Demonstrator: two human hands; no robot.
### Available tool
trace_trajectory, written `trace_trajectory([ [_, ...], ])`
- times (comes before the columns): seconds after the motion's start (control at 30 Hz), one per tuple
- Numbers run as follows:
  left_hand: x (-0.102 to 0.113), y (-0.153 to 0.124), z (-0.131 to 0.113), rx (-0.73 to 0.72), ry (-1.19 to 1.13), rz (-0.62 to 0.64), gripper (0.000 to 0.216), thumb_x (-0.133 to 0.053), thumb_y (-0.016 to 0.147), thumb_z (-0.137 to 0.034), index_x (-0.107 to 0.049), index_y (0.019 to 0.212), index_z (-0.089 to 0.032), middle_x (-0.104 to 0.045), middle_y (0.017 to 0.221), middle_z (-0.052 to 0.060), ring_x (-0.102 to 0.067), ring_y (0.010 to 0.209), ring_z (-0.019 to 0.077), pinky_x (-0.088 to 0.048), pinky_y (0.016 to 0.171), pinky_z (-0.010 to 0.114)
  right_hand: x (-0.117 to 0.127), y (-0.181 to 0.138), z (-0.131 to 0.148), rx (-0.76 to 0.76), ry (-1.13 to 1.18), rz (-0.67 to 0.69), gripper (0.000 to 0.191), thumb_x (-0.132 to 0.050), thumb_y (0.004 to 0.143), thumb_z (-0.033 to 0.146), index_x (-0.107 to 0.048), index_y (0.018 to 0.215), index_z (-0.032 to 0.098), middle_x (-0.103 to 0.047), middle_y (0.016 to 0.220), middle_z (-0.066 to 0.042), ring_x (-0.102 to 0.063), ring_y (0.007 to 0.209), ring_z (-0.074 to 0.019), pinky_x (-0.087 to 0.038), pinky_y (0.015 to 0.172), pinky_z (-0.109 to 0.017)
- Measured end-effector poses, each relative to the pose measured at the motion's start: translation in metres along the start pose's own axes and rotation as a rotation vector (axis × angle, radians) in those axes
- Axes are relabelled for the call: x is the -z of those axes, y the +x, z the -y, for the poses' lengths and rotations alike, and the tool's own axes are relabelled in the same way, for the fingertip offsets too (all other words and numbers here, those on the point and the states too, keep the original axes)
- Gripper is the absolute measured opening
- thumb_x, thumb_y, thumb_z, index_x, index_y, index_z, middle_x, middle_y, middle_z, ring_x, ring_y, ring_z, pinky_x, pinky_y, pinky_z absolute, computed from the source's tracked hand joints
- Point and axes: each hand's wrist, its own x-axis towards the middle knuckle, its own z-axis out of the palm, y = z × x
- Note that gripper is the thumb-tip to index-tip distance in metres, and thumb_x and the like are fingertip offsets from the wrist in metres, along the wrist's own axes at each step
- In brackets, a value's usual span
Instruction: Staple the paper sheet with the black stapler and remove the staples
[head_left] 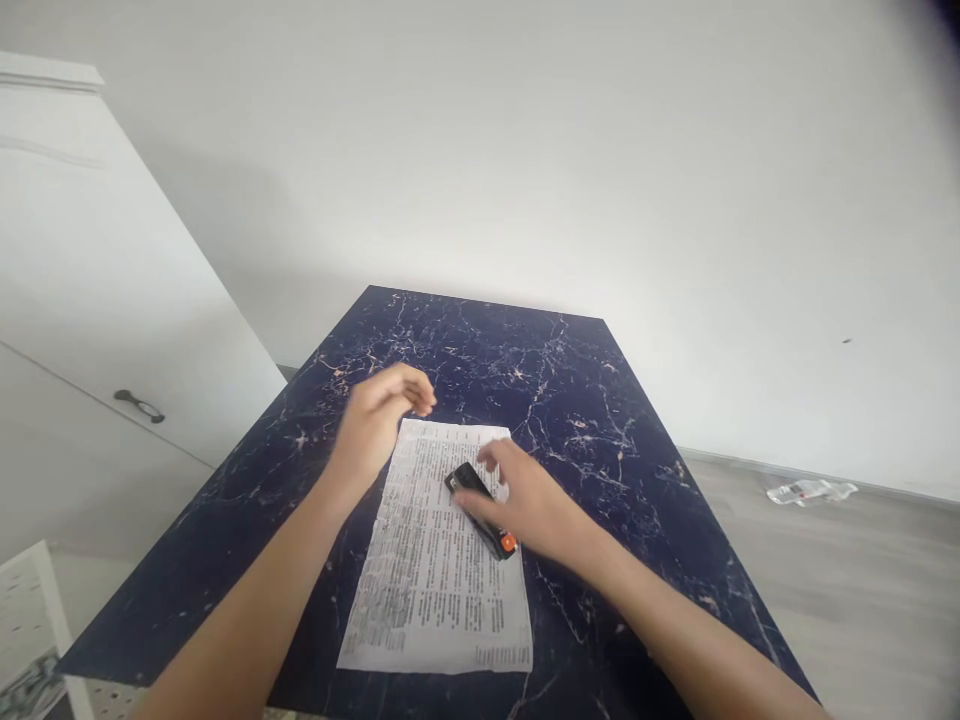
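Observation:
A printed sheet of paper lies on the dark blue marbled table. On the sheet rests a small black stapler-like tool with an orange end, set at a slant. My right hand is over this tool, thumb across its upper part and fingers spread beyond its right side; no firm grip shows. My left hand hovers by the sheet's top left corner. Its fingers are loosely bent, blurred a little, with nothing visible in them.
A white cabinet with a dark handle stands at the left. The table's far edge is close to a pale wall. A crumpled clear plastic wrapper lies on the grey floor to the right.

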Motion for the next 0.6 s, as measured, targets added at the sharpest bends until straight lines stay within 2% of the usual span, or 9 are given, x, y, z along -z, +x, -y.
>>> trace_trajectory([
  [0.07, -0.011, 0.008, 0.015, 0.051, -0.124, 0.298, 0.037, -0.038, 0.099, -0.01, -0.072, 0.104, -0.025, -0.076, 0.103, 0.004, -0.072, 0.095, 0.0209, -0.061, 0.088, 0.043, 0.0, -0.024, 0.008, 0.005, -0.153, 0.083, 0.032, -0.078, 0.08, 0.044, -0.063, 0.101, 0.025, -0.067, 0.098, -0.007, -0.063, 0.079, -0.0238, -0.046, 0.058, -0.033],
  [0.1, -0.017, 0.011, 0.025, 0.04, -0.113, 0.44, 0.039, -0.038, 0.099, -0.011, -0.073, 0.106, -0.027, -0.076, 0.109, 0.004, -0.072, 0.103, 0.022, -0.059, 0.096, 0.046, -0.001, -0.033, 0.008, -0.006, -0.216, 0.115, 0.03, -0.081, 0.077, 0.039, -0.062, 0.097, 0.025, -0.067, 0.094, -0.008, -0.063, 0.075, -0.0241, -0.044, 0.055, -0.033],
  [0.17, -0.023, 0.012, 0.046, -0.021, -0.059, 0.791, 0.038, -0.041, 0.103, -0.02, -0.072, 0.119, -0.033, -0.07, 0.135, 0.002, -0.064, 0.127, 0.0251, -0.05, 0.11, 0.052, -0.002, -0.042, 0.003, -0.043, -0.295, 0.166, 0.017, -0.075, 0.08, 0.028, -0.058, 0.084, 0.025, -0.064, 0.084, -0.006, -0.06, 0.066, -0.0224, -0.04, 0.051, -0.032],
  [0.23, -0.026, 0.008, 0.062, -0.082, -0.008, 0.944, 0.031, -0.055, 0.101, -0.036, -0.069, 0.13, -0.037, -0.061, 0.149, 0.0, -0.051, 0.144, 0.0286, -0.039, 0.12, 0.054, -0.001, -0.041, -0.006, -0.071, -0.336, 0.152, 0.015, -0.067, 0.083, 0.019, -0.054, 0.078, 0.025, -0.064, 0.081, -0.005, -0.059, 0.064, -0.0214, -0.04, 0.053, -0.032],
  [0.33, -0.029, 0.003, 0.075, -0.159, 0.038, 0.961, 0.058, -0.073, 0.09, -0.052, -0.059, 0.144, -0.038, -0.054, 0.156, 0.002, -0.035, 0.154, 0.0314, -0.021, 0.129, 0.055, 0.006, -0.025, -0.02, -0.042, -0.338, 0.055, 0.012, -0.067, 0.082, 0.014, -0.06, 0.085, 0.024, -0.067, 0.089, -0.006, -0.063, 0.079, -0.0248, -0.045, 0.065, -0.035],
  [0.43, -0.037, 0.0, 0.078, -0.143, 0.065, 0.895, 0.066, -0.073, 0.088, -0.058, -0.054, 0.147, -0.036, -0.052, 0.157, 0.005, -0.035, 0.154, 0.0334, -0.015, 0.13, 0.056, 0.009, -0.006, -0.032, 0.012, -0.223, 0.034, 0.012, -0.068, 0.085, 0.014, -0.065, 0.093, 0.022, -0.068, 0.093, -0.006, -0.062, 0.088, -0.0252, -0.048, 0.075, -0.037],
  [0.5, -0.041, -0.001, 0.08, -0.082, 0.084, 0.835, 0.074, -0.076, 0.084, -0.061, -0.052, 0.149, -0.035, -0.048, 0.16, 0.008, -0.033, 0.154, 0.0375, -0.021, 0.127, 0.059, 0.008, 0.005, -0.038, 0.056, -0.149, 0.043, 0.014, -0.067, 0.086, 0.015, -0.068, 0.098, 0.022, -0.07, 0.096, -0.006, -0.062, 0.093, -0.0256, -0.05, 0.081, -0.04],
  [0.6, -0.04, -0.003, 0.082, 0.02, 0.08, 0.808, 0.086, -0.08, 0.079, -0.062, -0.045, 0.154, -0.037, -0.041, 0.164, 0.011, -0.037, 0.151, 0.0427, -0.039, 0.116, 0.059, 0.007, 0.013, -0.049, 0.1, -0.032, 0.083, 0.025, -0.065, 0.09, 0.023, -0.07, 0.115, 0.024, -0.072, 0.109, -0.007, -0.063, 0.105, -0.0281, -0.051, 0.093, -0.046],
])
